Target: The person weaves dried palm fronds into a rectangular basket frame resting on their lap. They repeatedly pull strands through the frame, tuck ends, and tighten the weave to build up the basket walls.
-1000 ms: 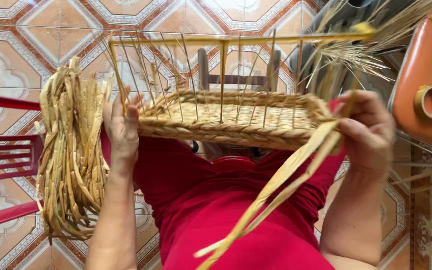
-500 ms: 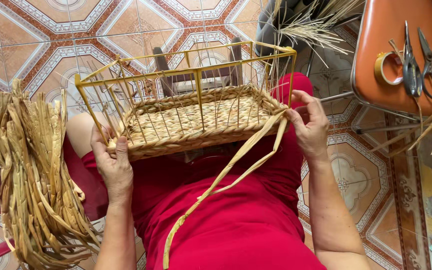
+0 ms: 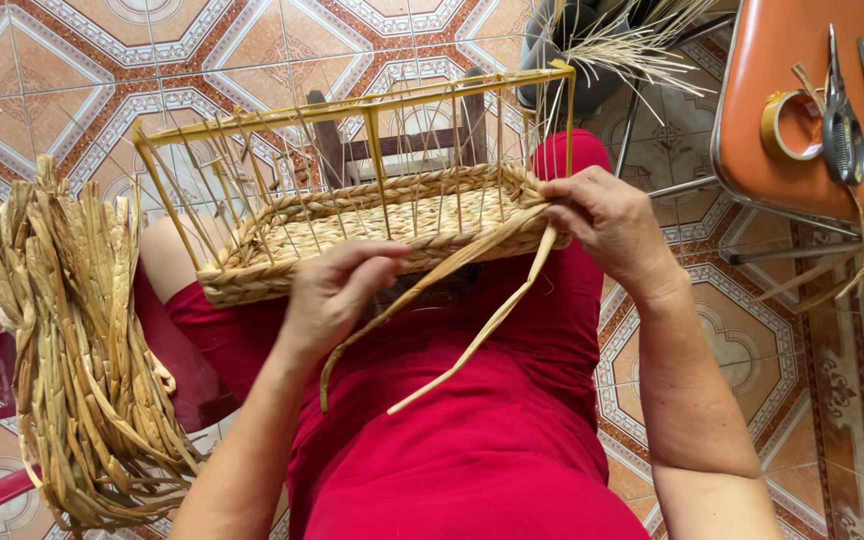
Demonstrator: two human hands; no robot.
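Straw: two strands (image 3: 472, 300) gripped by both hands' fingers (image 3: 562, 195) at one basket (image 3: 372, 225).

A single view is given, taken from a head-worn camera and aimed steeply down over the red-clothed lap. The half-woven straw basket on a yellow wire frame (image 3: 372, 215) is seen from close, with the patterned tiled floor (image 3: 72, 70) beyond and an orange chair seat (image 3: 782, 70) at the upper right edge.

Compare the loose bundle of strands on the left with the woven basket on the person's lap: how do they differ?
The bundle is loose, unwoven strands hanging in a heap; the basket is tightly plaited into a flat tray on a yellow wire frame. The bundle lies untouched; both hands work the basket. Both share the same tan fibre.
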